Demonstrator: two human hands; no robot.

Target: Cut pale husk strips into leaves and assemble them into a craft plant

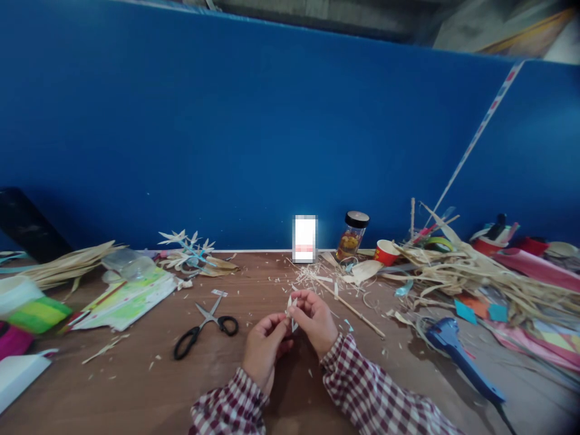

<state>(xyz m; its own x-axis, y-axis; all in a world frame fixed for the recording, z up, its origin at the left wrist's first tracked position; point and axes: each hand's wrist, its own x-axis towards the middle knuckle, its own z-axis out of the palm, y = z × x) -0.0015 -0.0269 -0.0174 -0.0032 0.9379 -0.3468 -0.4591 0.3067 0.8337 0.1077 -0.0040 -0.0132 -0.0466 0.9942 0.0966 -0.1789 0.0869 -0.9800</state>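
Observation:
My left hand (264, 347) and my right hand (315, 320) meet over the middle of the brown table (136, 386). Both are closed in a pinch on a small pale folded straw piece (291, 304) held between their fingertips. Black-handled scissors (205, 329) lie to the left of my left hand. A thin wooden stick (351, 308) lies just right of my right hand, among straw scraps. Both sleeves are red-and-white checked.
A blue glue gun (457, 353) lies at the right, below a heap of dry straw (475, 272). A jar (352, 236), a red cup (386, 252) and a white card (304, 238) stand by the blue wall. Printed paper (124, 299), tape rolls (36, 314) and straw stars (190, 249) lie left.

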